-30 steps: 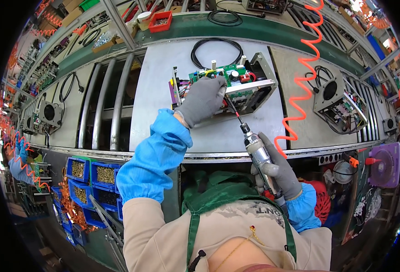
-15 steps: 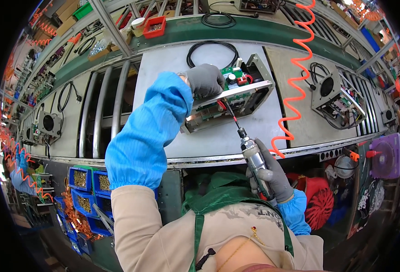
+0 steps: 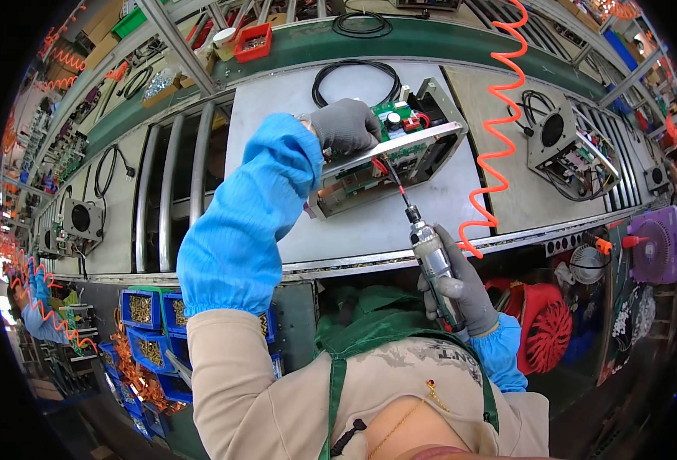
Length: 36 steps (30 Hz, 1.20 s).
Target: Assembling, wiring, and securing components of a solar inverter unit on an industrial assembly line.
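An open metal chassis (image 3: 449, 135) with a green circuit board (image 3: 409, 115), a black fan and red wires stands tilted on the white board in front of me. My left hand (image 3: 346, 126), in a grey glove, reaches over its left end. The fingers are bent down behind the metal edge, and whatever they pinch is hidden. In my right hand (image 3: 461, 287), also gloved, is a silver power screwdriver (image 3: 433, 257), gripped round the body. Its long bit (image 3: 400, 184) points up and away, with the tip at the chassis edge, close beside my left fingers.
A coiled orange air hose (image 3: 499, 138) hangs to the right of the chassis. Behind it lies a looped black cable (image 3: 357, 64). Metal rollers (image 3: 172, 192) run on the left, and another chassis (image 3: 572, 146) sits at right. Blue bins (image 3: 140, 307) of screws stand below left.
The view has shifted slightly. Both hands keep their places at the chassis, the screwdriver bit still at its edge. The chassis looks tilted a little more, its right end higher.
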Tool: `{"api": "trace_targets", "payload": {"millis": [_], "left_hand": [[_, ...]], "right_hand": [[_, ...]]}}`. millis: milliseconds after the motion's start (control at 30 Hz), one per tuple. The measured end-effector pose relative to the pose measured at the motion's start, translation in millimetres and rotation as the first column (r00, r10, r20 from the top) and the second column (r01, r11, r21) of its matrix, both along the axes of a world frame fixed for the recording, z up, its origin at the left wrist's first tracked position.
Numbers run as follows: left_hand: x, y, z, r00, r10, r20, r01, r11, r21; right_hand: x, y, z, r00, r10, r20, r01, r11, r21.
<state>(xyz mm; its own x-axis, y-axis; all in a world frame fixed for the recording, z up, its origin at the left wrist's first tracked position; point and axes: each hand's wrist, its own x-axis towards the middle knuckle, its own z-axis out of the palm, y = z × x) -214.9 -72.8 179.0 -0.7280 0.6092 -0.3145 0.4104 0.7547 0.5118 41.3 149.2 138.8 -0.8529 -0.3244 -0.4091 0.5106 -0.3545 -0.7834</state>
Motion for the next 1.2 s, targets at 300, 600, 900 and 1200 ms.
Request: {"api": "trace_targets", "payload": {"millis": [300, 600, 900, 1200], "left_hand": [[-4.2, 1.4, -5.9, 0.994, -0.107, -0.037, 0.107, 0.994, -0.005], [17.1, -13.4, -12.6, 0.982, -0.111, -0.156, 0.132, 0.983, 0.131], [23.8, -12.8, -18.5, 0.966, -0.084, -0.244, 0.127, 0.978, 0.167], [26.1, -13.1, -22.7, 0.961, -0.068, -0.268, 0.124, 0.972, 0.198]], "right_hand": [[7.0, -8.3, -1.4, 0.999, -0.041, -0.014, 0.041, 0.999, 0.009], [8.4, -13.1, 3.3, 0.997, -0.064, 0.035, 0.065, 0.998, -0.025], [3.7, -13.5, 8.1, 0.999, -0.039, 0.033, 0.038, 0.999, 0.038], [1.2, -14.9, 13.0, 0.998, -0.046, 0.047, 0.045, 0.998, 0.032]]}}
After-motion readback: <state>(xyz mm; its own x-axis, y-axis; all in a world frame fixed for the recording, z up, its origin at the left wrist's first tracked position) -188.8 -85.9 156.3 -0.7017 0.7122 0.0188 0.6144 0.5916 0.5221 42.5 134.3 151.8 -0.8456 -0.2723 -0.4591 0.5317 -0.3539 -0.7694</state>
